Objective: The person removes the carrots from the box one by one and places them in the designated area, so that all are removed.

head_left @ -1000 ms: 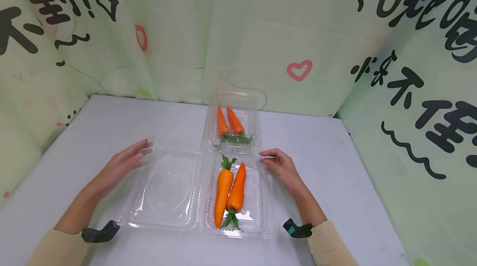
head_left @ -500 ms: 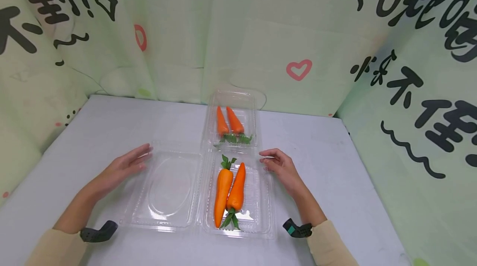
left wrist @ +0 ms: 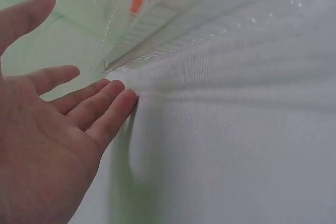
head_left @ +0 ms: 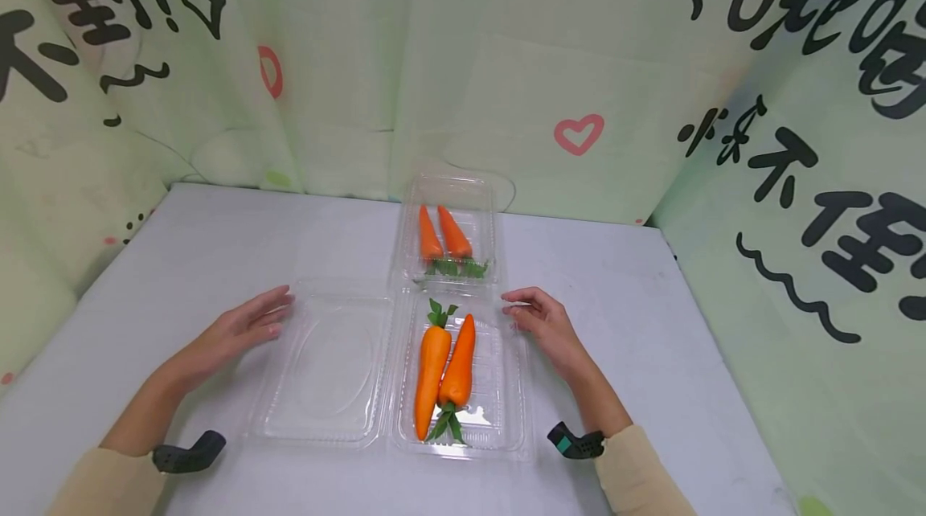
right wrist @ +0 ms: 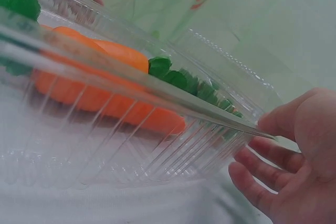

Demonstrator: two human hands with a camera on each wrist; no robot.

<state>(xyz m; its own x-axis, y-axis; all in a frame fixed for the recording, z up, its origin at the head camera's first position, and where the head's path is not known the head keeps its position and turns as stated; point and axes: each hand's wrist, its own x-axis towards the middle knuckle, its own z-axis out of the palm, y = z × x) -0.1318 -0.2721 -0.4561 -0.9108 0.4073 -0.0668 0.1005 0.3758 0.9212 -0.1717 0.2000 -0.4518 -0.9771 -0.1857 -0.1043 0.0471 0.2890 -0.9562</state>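
A clear plastic clamshell container [head_left: 512, 395] lies unfolded on the white table, its lid [head_left: 325, 371] spread to the left. Two orange carrots with green leaves are in its base, the left carrot [head_left: 432, 375] leaf end away and the right carrot [head_left: 457, 371] leaf end near. My left hand [head_left: 235, 335] has straight fingers, with fingertips right at the lid's outer far edge. At the base's right side, my right hand [head_left: 546, 327] pinches the rim; the right wrist view shows the thumb [right wrist: 286, 119] above it and fingers below.
Just behind stands another clear container [head_left: 452, 188] with two carrots [head_left: 454, 236], leaves toward me. A pale green curtain [head_left: 347, 82] with black lettering and red hearts encloses the table [head_left: 615, 275] at the back and sides.
My left hand has shifted slightly down and toward me. The lid's outer edge has moved a little to the right, and its glare has faded. The right hand stays at the rim.
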